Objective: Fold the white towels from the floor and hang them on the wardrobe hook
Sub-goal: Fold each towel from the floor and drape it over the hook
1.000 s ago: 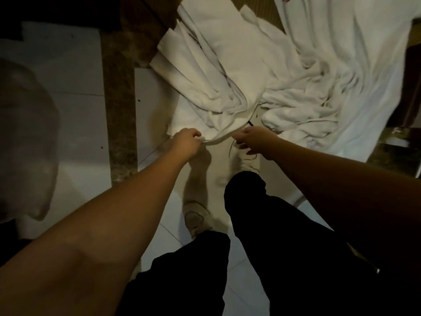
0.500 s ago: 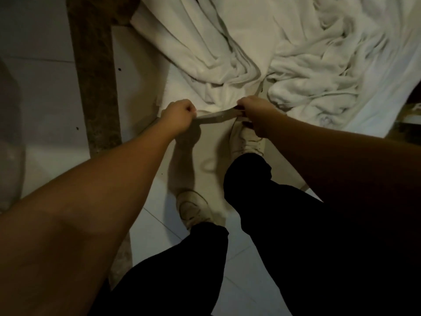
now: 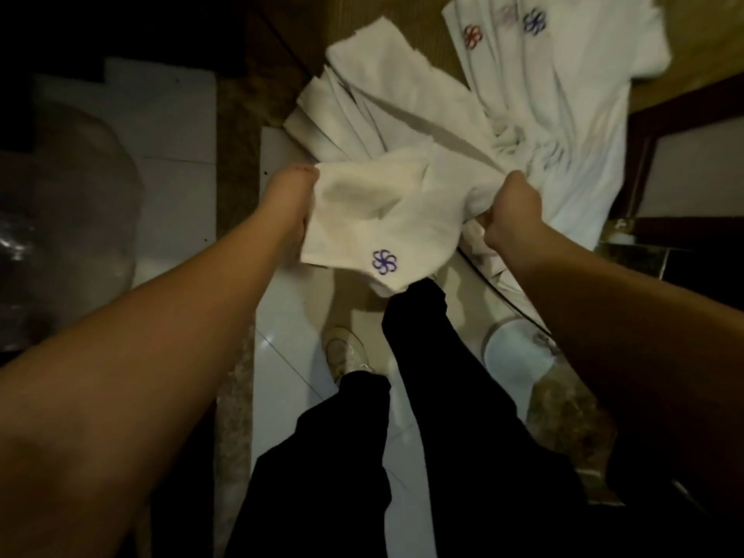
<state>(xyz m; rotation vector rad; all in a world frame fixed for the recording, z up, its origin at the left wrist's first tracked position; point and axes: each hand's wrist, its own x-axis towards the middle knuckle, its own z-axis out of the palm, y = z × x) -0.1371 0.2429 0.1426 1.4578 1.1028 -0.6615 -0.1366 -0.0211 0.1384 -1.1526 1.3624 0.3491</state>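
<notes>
My left hand pinches one edge of a white cotton towel with a purple flower emblem, and my right hand bunches the other side in a curled fist. I judge the hanging corner could drag on the pale tiled floor or snag my dark trouser leg. Beyond, the heap of crumpled white towels lies untouched.

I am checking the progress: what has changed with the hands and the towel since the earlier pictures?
Both hands have lifted the white towel off the pile and spread it; its purple flower logo now shows. The left hand and right hand still grip its edges. The other towels remain on the floor.
</notes>
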